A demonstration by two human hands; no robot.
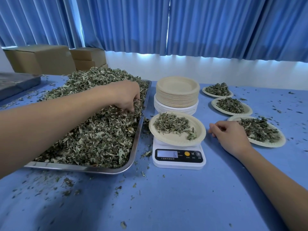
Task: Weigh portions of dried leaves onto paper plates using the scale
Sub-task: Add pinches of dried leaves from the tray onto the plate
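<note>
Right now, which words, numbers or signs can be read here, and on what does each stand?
"6": on the lit display of the scale.
"M": on the scale's front, right of the orange button.
Small print under display and buttons: too blurred to read.

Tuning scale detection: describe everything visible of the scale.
The scale is small, white, plastic-looking, with a black front panel: lit display reading what looks like 6, orange round button, M key, dark button. It stands flat on the blue tablecloth, right of the metal tray. A paper plate of dried leaves sits on its platform. The left hand and right hand are both clear of it.
</note>
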